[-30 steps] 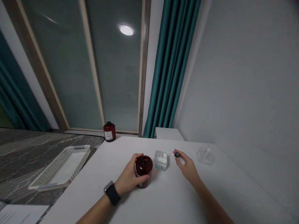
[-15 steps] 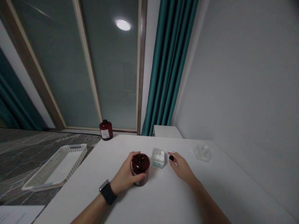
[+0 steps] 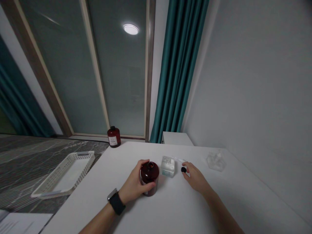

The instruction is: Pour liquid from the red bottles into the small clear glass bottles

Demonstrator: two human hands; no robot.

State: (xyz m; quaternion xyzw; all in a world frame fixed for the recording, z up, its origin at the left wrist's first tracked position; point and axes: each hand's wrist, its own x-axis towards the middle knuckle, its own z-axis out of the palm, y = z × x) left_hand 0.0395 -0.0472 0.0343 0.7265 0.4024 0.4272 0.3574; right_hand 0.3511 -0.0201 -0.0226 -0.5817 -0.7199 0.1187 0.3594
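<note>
My left hand (image 3: pixel 134 182) is wrapped around a dark red bottle (image 3: pixel 149 175), which stands upright on the white table with its neck uncapped. My right hand (image 3: pixel 195 177) pinches a small black cap (image 3: pixel 183 169) between thumb and fingers, low over the table. Between the two hands sits a clear square container (image 3: pixel 168 166), apart from both. A thin whitish strip or stick (image 3: pixel 179 159) lies beyond my right fingertips; its kind cannot be made out.
A second red bottle (image 3: pixel 113 136), black-capped and labelled, stands at the table's far left corner. Crumpled clear plastic (image 3: pixel 216 160) lies on the right. A white perforated basket (image 3: pixel 69 187) is left of the table (image 3: pixel 156 217). Papers (image 3: pixel 24 222) show at lower left.
The view has shifted slightly, moving everything a little right in the picture. My right hand, with the cap, has come slightly nearer to me. My left hand stays around the bottle.
</note>
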